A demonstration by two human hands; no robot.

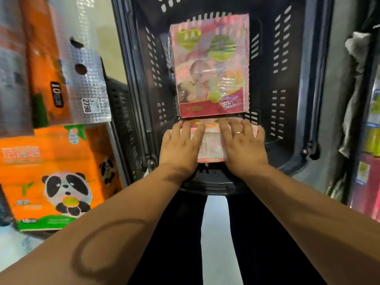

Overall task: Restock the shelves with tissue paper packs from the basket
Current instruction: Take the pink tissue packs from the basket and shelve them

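Since the near pack [211, 145] lies flat at the basket's [308, 99] near end, we've got both hands on top of it: left hand [181, 145] and right hand [242, 142], fingers [191, 130] spread, palms down, not yet pinching. Looks like we're bracketing its sides to lift it out. A second pink pack [211, 66] sits just beyond, touching or nearly. Basket walls are close each side, so we go straight up. Orange panda pack [55, 171] on the left shelf, more stock right.
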